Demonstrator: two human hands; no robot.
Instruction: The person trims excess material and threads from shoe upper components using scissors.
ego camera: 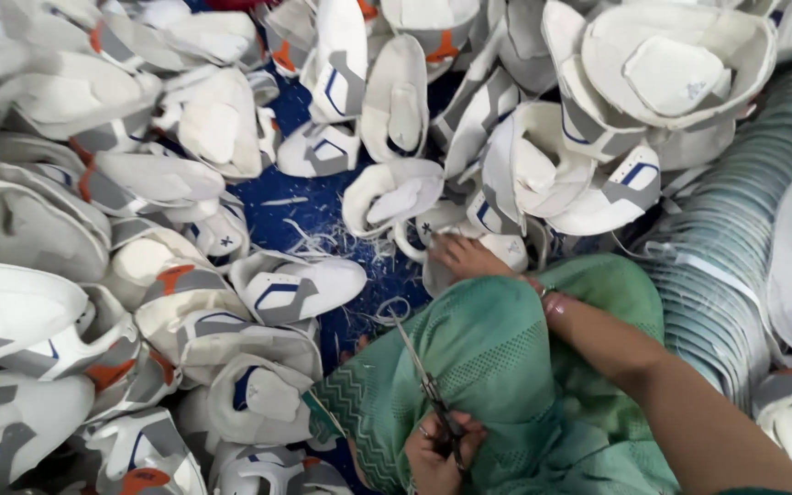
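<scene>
Low by the green cloth, left hand point(437, 449) grips scissors point(425, 380); right hand point(469, 258) reaches shoe upper point(497, 246).

We hold the scissors point(428, 385) in our left hand point(437, 449), low in view over our knee point(488, 348), their blades running up and away from that hand toward the thread scraps point(323, 240) on the floor point(295, 206). Our right hand point(465, 257) reaches across the knee, beyond the left hand, and rests on a shoe upper point(456, 243) at the near edge of the heap of uppers point(524, 137). More uppers point(93, 275) are piled to the left of both hands, and a stack of soles point(735, 247) lies to the right of the right hand.
</scene>
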